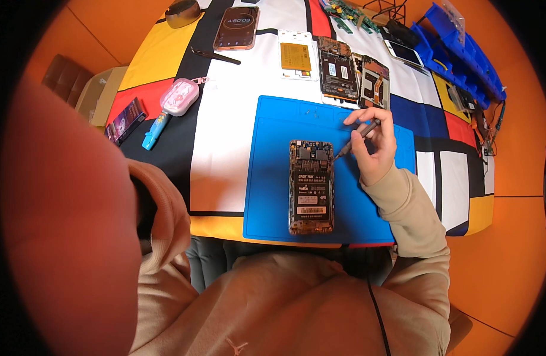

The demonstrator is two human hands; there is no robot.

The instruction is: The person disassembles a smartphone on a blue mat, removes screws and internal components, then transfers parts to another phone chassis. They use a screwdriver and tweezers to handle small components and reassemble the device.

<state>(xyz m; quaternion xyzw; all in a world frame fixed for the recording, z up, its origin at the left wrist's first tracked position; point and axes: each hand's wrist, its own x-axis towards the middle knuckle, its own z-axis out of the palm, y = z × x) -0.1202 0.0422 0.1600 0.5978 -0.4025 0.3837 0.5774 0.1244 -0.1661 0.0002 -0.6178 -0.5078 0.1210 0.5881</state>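
An opened phone lies upright on a blue work mat, its dark battery, circuit board and copper-coloured edges bare. My right hand is closed round a slim dark screwdriver. The tool slants down to the left, its tip at the phone's upper right edge; whether it touches a screw is too small to tell. Very near the camera, my left hand fills the left side as a big blurred reddish shape. Its fingers cannot be made out, and it is away from the phone.
Beyond the mat lie a white phone shell, opened phone bodies and a white phone. Blue parts bins stand far right. Leftward are a lit phone, black tweezers, a pink case and a small box.
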